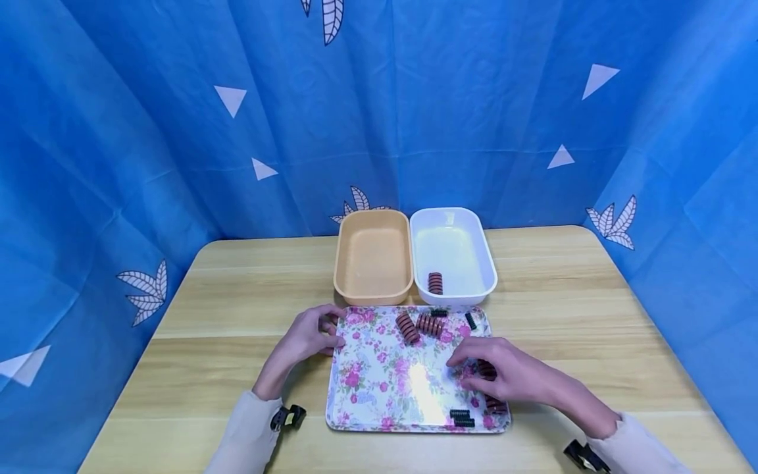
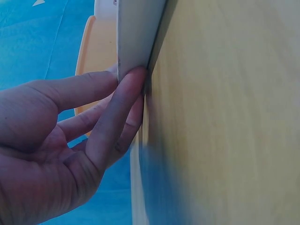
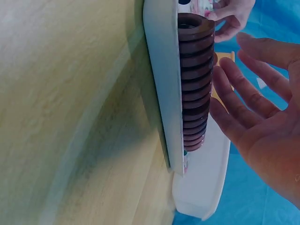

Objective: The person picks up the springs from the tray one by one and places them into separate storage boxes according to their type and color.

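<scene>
My left hand (image 1: 309,334) grips the far left edge of a flowered tray (image 1: 370,368), fingertips on its rim and side wall (image 2: 136,42). Over the tray's right side, my right hand (image 1: 503,370) is held with its fingers loosely bent and apart, nothing between them. Close beside those fingers, large brown coil springs (image 3: 194,84) lie along the right edge, partly hidden by the hand in the head view. Two more brown springs (image 1: 407,328) lie at the back of the tray. Small black springs (image 1: 470,320) lie at the back right, and others (image 1: 462,419) near the front edge.
Behind the tray stand two bins side by side: an orange one (image 1: 373,257) on the left and a white one (image 1: 453,253) on the right. One brown spring (image 1: 435,283) lies in the white bin. A blue curtain (image 1: 391,105) hangs behind the wooden table (image 1: 237,296).
</scene>
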